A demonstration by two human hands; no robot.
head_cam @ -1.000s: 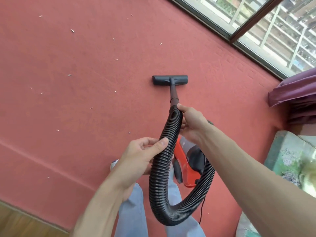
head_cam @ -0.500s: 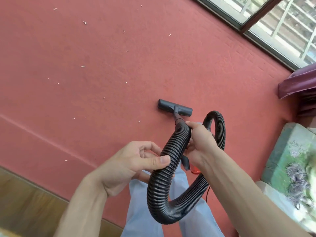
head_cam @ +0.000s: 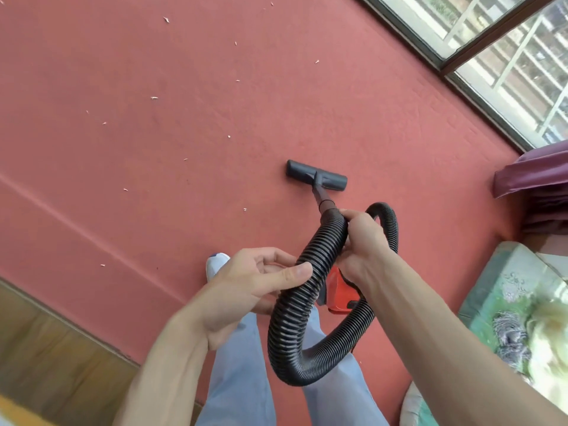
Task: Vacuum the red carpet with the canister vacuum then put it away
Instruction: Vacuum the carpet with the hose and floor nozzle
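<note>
carpet [head_cam: 307, 112] red, scraps [head_cam: 154, 98] left, window [head_cam: 491, 41] far right, wood floor [head_cam: 61, 348] near left | nozzle [head_cam: 316, 175] flat on carpet | left hand [head_cam: 255, 284], right hand [head_cam: 362, 241] both curled round hose [head_cam: 289, 318] | vacuum [head_cam: 338, 290] beneath right hand

Open carpet [head_cam: 153, 179] left; hose loop [head_cam: 285, 333], cushion [head_cam: 498, 281] crowd right.

Wood floor [head_cam: 46, 348] lower left; sunlit window [head_cam: 491, 56] upper right; purple fabric [head_cam: 531, 170] below.

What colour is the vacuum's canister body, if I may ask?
The canister body is bright red; head view.
</note>
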